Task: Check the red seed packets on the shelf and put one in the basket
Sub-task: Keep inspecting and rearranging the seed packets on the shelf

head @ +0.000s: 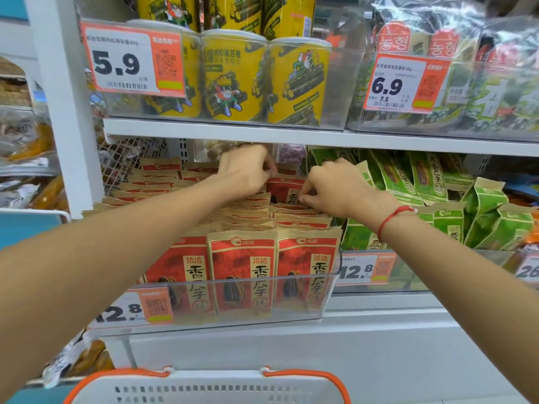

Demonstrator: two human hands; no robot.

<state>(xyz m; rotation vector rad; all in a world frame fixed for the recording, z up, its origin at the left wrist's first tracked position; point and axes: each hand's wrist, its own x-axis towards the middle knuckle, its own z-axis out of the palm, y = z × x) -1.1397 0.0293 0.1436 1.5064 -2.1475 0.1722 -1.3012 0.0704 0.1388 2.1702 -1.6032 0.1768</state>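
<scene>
Two hands reach deep into the clear bin of red seed packets on the lower shelf. From the head view, the left hand curls over packet tops near the bin's back edge, its grip clenched on one as far as shows. The right hand pinches a raised red packet at the back right corner. Below, the basket sits at the frame's bottom edge.
</scene>
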